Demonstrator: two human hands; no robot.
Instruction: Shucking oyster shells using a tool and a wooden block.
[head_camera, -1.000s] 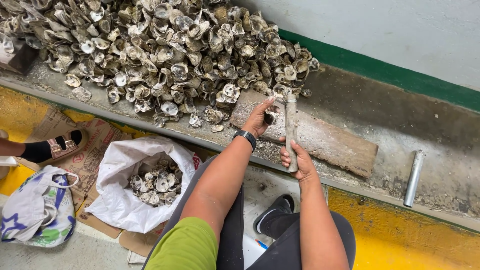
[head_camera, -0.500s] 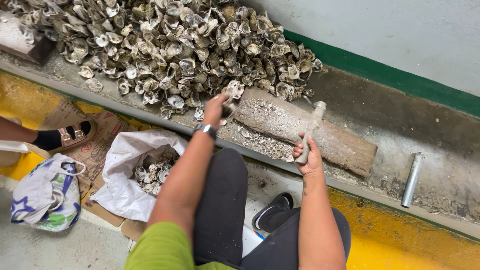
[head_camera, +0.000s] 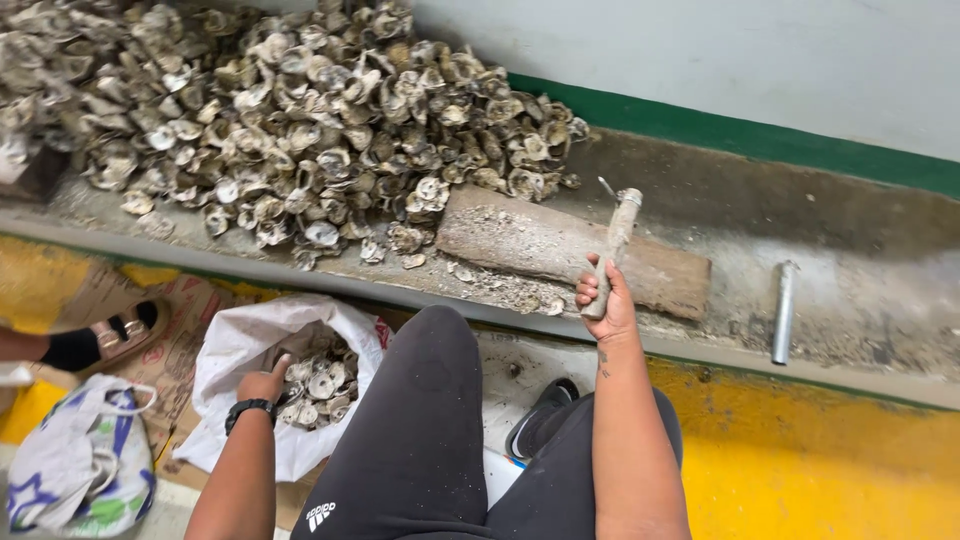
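The right hand (head_camera: 606, 298) is clenched around the lower end of a grey, crusted wooden-handled tool (head_camera: 614, 245) with a short metal spike at its top, holding it upright over a worn, grit-covered wooden block (head_camera: 560, 245). It looks stiff and rough enough not to slip, best gripped low on the handle as it is now. The left hand (head_camera: 264, 384), with a black wristwatch, rests at the mouth of a white plastic sack (head_camera: 240, 345) half full of pale oyster shells (head_camera: 320, 385); whether its fingers hold a shell I cannot tell. The shells look hard, sharp-edged and brittle, safest taken by the flat sides. Beyond the block, a large heap of grey oyster shells (head_camera: 280, 120) covers a dirty concrete ledge (head_camera: 850, 300), where a short metal pipe (head_camera: 783, 310) lies. A green-banded pale wall (head_camera: 760, 70) runs behind; the floor (head_camera: 800, 470) is yellow.
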